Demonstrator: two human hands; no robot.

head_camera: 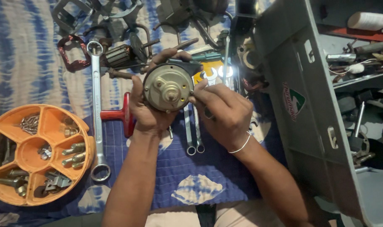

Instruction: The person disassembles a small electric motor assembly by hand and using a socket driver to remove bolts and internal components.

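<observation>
My left hand (144, 110) grips a round metal motor housing (168, 87) from its left side and underneath, holding it above the blue patterned cloth. Its brass-coloured face with a central shaft hub is turned up toward the camera. My right hand (223, 112) reaches in from the right, and its fingertips pinch the housing's right rim. A white band sits on that wrist. What the fingertips hold at the rim is too small to tell.
An orange round parts tray (87, 145) with bolts and nuts lies at the left. A long combination spanner (96, 105), a red T-handle tool (120, 114), more spanners (192, 134), motor parts (118, 54) and an open grey toolbox (309, 105) surround my hands.
</observation>
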